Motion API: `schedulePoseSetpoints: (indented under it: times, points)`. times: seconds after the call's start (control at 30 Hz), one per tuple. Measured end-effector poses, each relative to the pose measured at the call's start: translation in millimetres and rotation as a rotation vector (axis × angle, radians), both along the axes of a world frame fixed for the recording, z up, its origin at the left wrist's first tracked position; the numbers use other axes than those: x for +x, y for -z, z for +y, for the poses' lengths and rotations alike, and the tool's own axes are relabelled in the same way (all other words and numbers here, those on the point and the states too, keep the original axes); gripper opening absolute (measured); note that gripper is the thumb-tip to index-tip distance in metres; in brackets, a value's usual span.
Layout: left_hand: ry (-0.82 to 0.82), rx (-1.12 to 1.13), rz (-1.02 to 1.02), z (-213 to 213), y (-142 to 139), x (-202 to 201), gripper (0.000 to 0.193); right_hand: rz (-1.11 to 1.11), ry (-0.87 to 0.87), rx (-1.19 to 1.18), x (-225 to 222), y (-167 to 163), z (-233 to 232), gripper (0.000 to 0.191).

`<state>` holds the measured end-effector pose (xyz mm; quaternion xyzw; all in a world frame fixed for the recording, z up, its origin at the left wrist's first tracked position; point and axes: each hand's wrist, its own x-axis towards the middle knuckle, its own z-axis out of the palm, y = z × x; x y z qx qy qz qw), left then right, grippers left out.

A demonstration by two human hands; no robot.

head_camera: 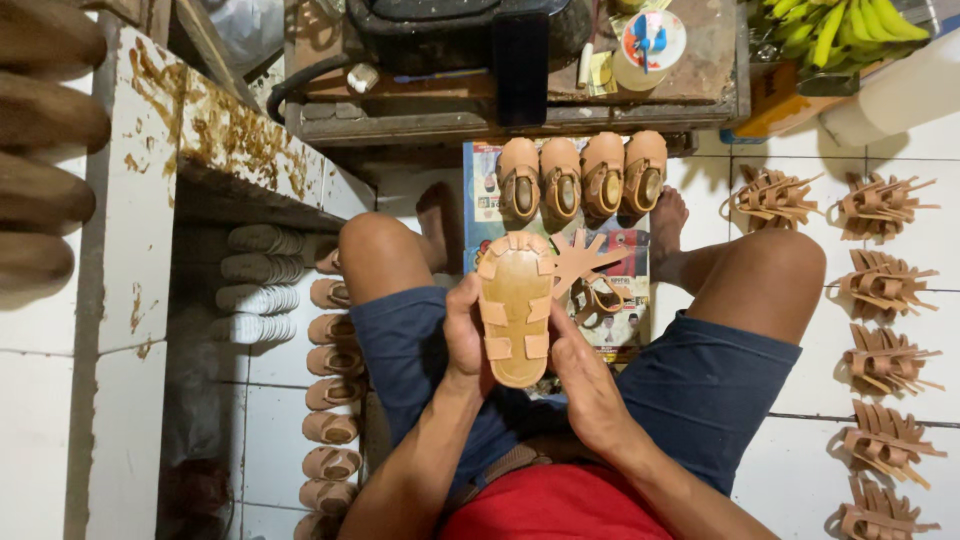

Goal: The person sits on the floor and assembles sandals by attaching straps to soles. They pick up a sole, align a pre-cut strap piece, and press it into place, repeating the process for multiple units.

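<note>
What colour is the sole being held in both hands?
The sole is tan, with lighter pinkish-tan strap ends folded over its edges; the head view shows it.

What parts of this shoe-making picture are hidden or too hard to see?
- Head view: the tan sandal sole shows only its underside; its top faces away.
- Left hand and right hand: fingertips hidden behind the sole.
- Row of brown sandals: bottom pair cut off by the lower edge.
- Green bananas: cut off by the top edge.
</note>
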<state>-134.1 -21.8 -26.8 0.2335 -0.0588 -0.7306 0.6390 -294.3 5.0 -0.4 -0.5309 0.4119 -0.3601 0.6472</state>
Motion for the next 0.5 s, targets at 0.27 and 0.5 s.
schedulePoseSetpoints:
  times: [0.27, 0.5]
  points:
    - [-0.041, -0.012, -0.060, -2, 5, -8, 0.056, -0.058, -0.003, 0.113, -4, 10, -3, 0.078]
    - [-0.034, 0.010, -0.122, -5, -1, -8, 0.052, -0.203, 0.082, 0.452, -3, 14, -8, 0.074]
